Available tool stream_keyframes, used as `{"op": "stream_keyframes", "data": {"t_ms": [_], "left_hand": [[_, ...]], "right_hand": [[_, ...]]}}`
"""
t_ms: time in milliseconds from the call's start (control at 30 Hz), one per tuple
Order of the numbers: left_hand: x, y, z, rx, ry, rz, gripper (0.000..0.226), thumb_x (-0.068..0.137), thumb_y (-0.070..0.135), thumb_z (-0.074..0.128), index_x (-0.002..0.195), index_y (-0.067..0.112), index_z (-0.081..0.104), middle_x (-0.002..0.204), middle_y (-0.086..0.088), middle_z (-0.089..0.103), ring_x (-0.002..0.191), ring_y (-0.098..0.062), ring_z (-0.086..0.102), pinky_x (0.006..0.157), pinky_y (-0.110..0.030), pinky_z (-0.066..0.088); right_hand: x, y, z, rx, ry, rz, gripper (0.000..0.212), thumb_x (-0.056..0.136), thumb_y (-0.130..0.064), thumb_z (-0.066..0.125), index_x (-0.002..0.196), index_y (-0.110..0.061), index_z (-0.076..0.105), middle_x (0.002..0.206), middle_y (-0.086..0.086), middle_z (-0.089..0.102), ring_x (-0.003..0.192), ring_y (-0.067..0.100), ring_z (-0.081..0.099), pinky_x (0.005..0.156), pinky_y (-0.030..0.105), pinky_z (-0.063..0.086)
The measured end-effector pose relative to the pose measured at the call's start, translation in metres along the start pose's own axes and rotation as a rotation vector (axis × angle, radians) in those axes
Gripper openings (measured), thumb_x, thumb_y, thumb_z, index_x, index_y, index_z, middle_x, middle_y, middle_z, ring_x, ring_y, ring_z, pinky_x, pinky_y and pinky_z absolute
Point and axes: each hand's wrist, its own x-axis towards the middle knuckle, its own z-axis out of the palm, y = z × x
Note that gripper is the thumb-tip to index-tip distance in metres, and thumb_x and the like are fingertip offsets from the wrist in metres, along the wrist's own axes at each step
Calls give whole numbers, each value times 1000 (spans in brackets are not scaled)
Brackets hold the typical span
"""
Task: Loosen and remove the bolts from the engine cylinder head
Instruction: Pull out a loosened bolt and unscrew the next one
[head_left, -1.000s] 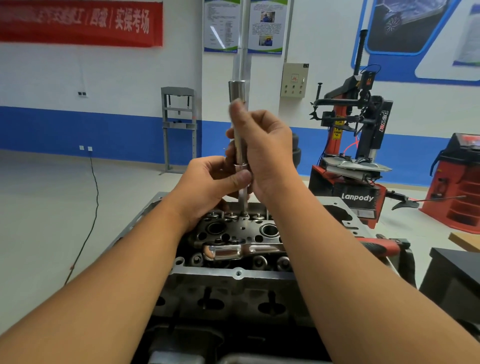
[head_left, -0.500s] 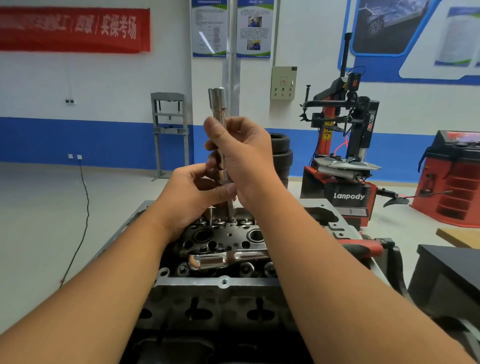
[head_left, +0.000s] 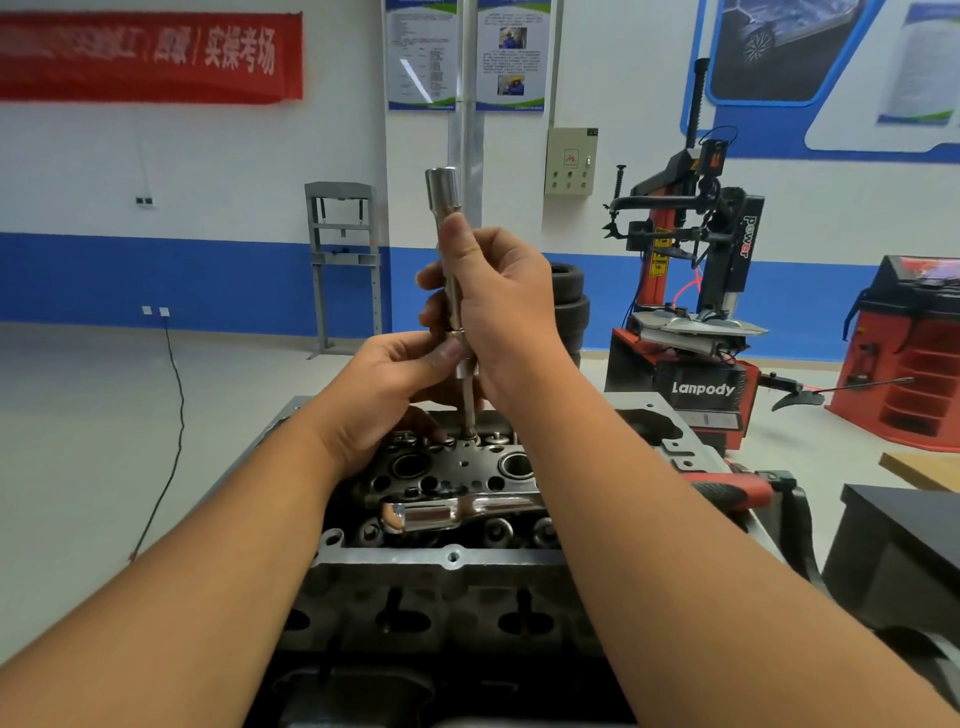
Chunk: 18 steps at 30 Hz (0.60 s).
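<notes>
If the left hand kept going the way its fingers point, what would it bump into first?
Almost at once, the upright silver metal extension bar: the left hand already pinches its lower end. Just beyond is the right hand, though depth is unclear.

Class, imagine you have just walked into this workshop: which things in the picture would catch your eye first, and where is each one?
First, the two hands in the centre: the right hand grips an upright socket extension bar, while the left hand pinches it lower down, above the cylinder head. A shiny ratchet wrench lies across that head. At the right stands a red and black tyre changer.
</notes>
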Motion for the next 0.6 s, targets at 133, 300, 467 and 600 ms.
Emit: {"op": "stream_keyframes", "data": {"t_ms": [133, 300, 467, 600], "left_hand": [[1, -1, 1, -6, 38, 23, 23, 92, 29, 65, 103, 13, 76, 93, -9, 80, 84, -22, 79, 60, -31, 60], [1, -3, -1, 142, 133, 45, 36, 79, 38, 79, 107, 15, 74, 95, -9, 80, 84, -21, 77, 57, -32, 57], [0, 0, 0, -32, -20, -10, 23, 91, 31, 65, 101, 18, 81, 100, -12, 80, 90, -23, 78, 65, -25, 59], [1, -3, 1, -3, -3, 57, 22, 91, 24, 65, 105, 12, 76, 96, -6, 80, 89, -19, 78, 66, -22, 59]], "right_hand": [[1, 1, 3, -32, 1, 7, 35, 109, -37, 50, 92, -9, 61, 66, 1, 62, 51, 19, 54, 51, 31, 50], [1, 1, 0, 40, 0, -14, 28, 101, -37, 65, 89, -13, 58, 68, 4, 63, 48, 20, 53, 48, 30, 48], [4, 3, 1, 41, 30, -15, 33, 105, -38, 58, 87, -10, 59, 66, 4, 64, 48, 19, 54, 47, 28, 48], [6, 3, 0, 56, 15, 10, 34, 107, -41, 55, 91, -11, 62, 68, 4, 66, 47, 20, 53, 48, 28, 46]]}}
